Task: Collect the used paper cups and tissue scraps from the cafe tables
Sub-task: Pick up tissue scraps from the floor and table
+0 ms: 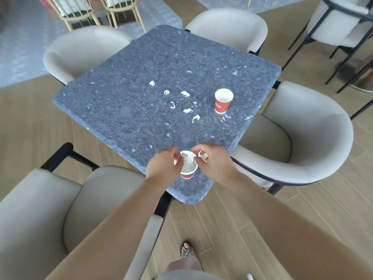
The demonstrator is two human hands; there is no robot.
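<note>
Tissue scraps [185,93] judged half gathered.
Near cup [188,164] is clasped by left grip [163,166], scrap [203,155] pinched by right grip [218,162]; far cup [222,102] uncollected.

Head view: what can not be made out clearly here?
All in head view.
Left hand grip: curled fingers hide whether it pinches the near cup rim or a scrap.
Near cup contents: blurred white mass.
Far cup print: too small.
Tissue scrap in the right hand: partly hidden by its fingers.

The near red paper cup [188,175] sits upright, tissue stuffed inside. The far red paper cup [223,101] is upright too, with white tissue scraps [185,93] scattered nearby.
</note>
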